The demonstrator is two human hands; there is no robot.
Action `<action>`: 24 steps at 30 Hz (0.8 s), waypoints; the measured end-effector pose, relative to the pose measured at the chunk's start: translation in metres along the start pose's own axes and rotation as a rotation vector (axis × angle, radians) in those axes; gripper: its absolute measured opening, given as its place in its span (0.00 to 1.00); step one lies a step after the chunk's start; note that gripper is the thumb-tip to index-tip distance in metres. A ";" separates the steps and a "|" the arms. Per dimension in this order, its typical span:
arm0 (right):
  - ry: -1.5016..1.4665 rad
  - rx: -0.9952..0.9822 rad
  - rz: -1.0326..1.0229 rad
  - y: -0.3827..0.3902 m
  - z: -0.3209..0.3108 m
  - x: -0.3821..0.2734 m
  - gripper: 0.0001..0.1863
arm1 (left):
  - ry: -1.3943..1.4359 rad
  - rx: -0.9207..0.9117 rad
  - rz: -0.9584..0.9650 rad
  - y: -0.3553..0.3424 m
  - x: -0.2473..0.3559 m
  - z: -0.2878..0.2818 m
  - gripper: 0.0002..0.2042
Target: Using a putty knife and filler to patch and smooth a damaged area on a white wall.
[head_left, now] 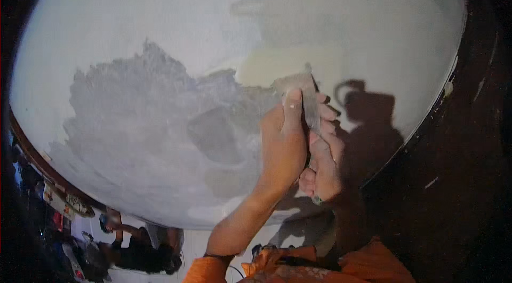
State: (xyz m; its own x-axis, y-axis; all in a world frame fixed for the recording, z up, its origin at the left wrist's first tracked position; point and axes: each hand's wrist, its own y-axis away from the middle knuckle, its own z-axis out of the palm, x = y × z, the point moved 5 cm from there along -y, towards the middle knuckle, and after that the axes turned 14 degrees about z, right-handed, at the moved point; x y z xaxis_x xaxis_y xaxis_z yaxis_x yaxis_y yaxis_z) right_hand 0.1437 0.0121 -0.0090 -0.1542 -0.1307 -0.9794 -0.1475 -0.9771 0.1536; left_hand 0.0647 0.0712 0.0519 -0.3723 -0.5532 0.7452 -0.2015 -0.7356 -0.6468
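Observation:
Before me is a pale wall [176, 5] with a rough-edged grey patch of wet-looking coating [128, 101]. A flat putty knife [300, 81] meets the surface along the upper right of this patch. My left hand [277, 141] is closed on its blade, thumb pressed on the near face; fingertips show past the blade's right side. Just below and to the right, my right hand [325, 168] is closed with curled fingers around the knife's lower part, where the handle is mostly hidden. A yellowish smooth area [288, 61] lies just above the blade.
A dark shadow [370, 109] of the hands and tool falls on the wall to the right. Dark brown surface [448, 187] borders the wall there. At the lower left, another person in dark clothing [141, 251] is on the light floor [200, 240], near assorted clutter [80, 251].

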 end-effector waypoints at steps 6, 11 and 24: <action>0.082 0.109 -0.141 -0.002 0.000 0.015 0.22 | 0.143 0.037 -0.176 0.016 -0.032 -0.004 0.26; -0.018 0.008 -0.073 -0.008 0.007 -0.008 0.22 | 0.137 -0.020 -0.076 -0.005 -0.016 -0.002 0.23; -0.202 -0.064 0.066 0.000 0.017 -0.014 0.21 | 0.151 -0.017 -0.039 -0.001 0.002 -0.008 0.24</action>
State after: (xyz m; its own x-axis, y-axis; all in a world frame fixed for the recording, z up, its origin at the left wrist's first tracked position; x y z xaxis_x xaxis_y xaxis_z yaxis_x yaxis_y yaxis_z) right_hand 0.1288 0.0169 0.0073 -0.3553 -0.1648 -0.9201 -0.0696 -0.9769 0.2019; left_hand 0.0566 0.0740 0.0523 -0.4961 -0.4584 0.7373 -0.2331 -0.7477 -0.6217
